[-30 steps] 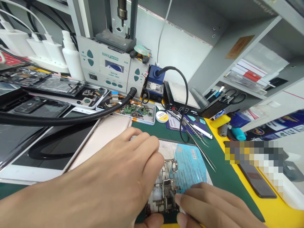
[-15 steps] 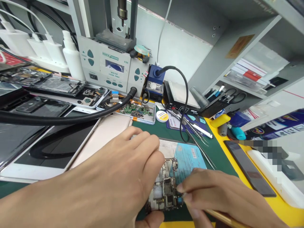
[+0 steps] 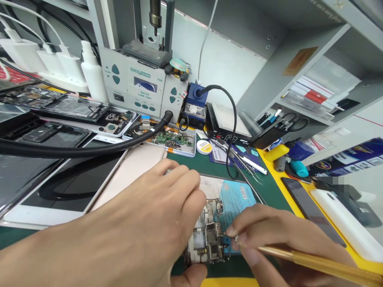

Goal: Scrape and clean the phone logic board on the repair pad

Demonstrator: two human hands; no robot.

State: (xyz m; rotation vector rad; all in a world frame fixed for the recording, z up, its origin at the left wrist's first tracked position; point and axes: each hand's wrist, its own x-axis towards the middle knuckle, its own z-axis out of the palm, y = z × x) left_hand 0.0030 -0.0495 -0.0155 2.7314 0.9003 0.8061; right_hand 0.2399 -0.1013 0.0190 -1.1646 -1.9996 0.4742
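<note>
Right hand, closed on gold tool, edged toward 3 o'clock, baring 4 o'clock corner of board, view's 6 o'clock; access likely better (left hand curled at board's 9, grip hidden).

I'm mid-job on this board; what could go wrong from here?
The left hand covers part of the dark, metal-framed circuit board, so any shift of it might nudge the board. The fingertips of the right hand are close to the board's right edge; a slip could harm it. The slim, gold-coloured rod juts out from the right hand and might catch if that hand turns.
</note>
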